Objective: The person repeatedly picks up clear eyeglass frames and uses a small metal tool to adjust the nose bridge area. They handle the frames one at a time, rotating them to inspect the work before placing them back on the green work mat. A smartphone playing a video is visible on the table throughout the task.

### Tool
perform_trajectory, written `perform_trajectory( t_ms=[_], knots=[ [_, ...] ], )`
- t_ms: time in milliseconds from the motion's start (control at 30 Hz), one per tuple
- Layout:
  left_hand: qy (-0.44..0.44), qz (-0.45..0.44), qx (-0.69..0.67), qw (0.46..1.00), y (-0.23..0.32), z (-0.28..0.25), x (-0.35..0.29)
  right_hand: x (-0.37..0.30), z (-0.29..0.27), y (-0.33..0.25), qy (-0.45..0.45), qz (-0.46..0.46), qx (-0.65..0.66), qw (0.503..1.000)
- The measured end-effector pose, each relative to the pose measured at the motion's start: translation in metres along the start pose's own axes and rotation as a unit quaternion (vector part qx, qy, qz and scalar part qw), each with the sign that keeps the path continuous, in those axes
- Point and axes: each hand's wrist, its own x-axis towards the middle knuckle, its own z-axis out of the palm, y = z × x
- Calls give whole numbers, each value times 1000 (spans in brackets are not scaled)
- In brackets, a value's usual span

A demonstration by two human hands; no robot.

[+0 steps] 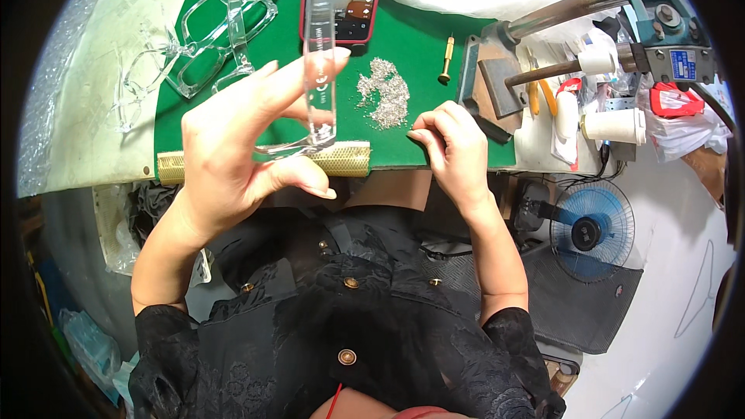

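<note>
My left hand (226, 136) is raised over the near edge of the green mat (423, 39). Its fingers and thumb are closed around a clear plastic eyeglass frame (320, 112), whose temple arm points up and away. My right hand (458, 147) rests at the mat's near right, thumb and fingers pinched together. Whatever is in that pinch, if anything, is too small to make out. Just left of the right fingertips lies a pile of tiny silvery metal parts (390, 101). A gold textured strip (345, 159) runs along the near edge, partly behind my left hand.
More clear eyeglass frames (225, 31) lie at the far left. Beyond the pile stands a phone (358, 12) with a red case. A brass screwdriver (448, 58) lies right of it. A metal hand press (660, 19), a white cup (613, 126) and a fan (587, 231) are on the right.
</note>
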Motion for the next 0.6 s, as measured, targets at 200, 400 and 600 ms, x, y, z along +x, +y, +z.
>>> perform_trajectory(
  t_ms=[200, 400, 600],
  knots=[
    [43, -67, 22, 997, 6, -6, -13, 1, 4, -6, -5, -22, -71, 997],
    [76, -88, -48, 992, 11, 4, -18, -5, 9, -11, 18, -5, -105, 994],
    [10, 5, -153, 988, 24, 18, 5, 1, -8, 0, 61, -33, 26, 997]
  ],
)
